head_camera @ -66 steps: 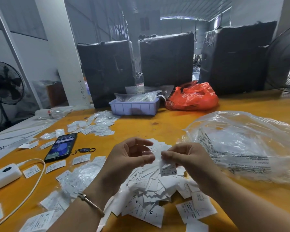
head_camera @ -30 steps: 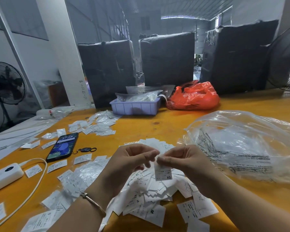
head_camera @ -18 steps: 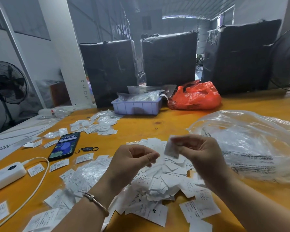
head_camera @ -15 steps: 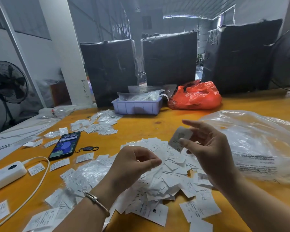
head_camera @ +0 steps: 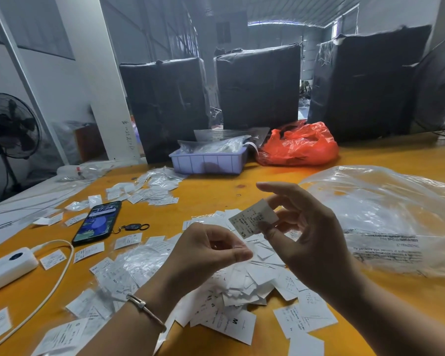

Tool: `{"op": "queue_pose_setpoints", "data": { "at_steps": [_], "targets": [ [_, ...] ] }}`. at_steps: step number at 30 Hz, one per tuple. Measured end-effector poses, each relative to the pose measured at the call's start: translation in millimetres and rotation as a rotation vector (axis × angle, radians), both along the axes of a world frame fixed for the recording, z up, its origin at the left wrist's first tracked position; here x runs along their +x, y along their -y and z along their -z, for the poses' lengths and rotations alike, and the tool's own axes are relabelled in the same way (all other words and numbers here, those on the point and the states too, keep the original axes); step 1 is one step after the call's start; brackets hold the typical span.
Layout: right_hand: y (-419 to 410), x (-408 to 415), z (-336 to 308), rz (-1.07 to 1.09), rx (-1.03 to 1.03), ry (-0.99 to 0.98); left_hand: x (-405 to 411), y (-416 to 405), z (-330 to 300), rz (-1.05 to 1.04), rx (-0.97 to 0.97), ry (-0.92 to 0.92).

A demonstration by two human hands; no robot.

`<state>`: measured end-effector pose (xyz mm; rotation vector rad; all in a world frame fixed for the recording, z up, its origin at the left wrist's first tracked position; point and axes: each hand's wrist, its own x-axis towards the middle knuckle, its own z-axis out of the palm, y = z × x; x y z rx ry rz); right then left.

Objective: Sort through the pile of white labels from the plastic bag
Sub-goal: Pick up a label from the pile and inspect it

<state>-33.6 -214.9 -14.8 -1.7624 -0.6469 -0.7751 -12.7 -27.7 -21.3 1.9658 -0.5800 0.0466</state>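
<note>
dim, bluish indoors | daylight from far doorway (head_camera: 303, 80) — backlit | soft shadows on table (head_camera: 216, 199) | wide-angle bending at edges — slight blur

The right hand (head_camera: 306, 237) has pulled one XS label (head_camera: 252, 219) away from the left hand (head_camera: 211, 250) and lifted it clear of the pile (head_camera: 242, 283) — left hand's now pinching nothing.

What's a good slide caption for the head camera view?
Right hand lifts an XS label from the pile of white labels.
</note>
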Motion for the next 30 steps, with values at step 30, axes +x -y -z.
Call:
{"op": "queue_pose_setpoints", "data": {
  "at_steps": [30],
  "targets": [
    [5,9,2,0.138,-0.153,0.023,-1,-2,-4,0.013,-0.116,-0.062]
  ]
}}
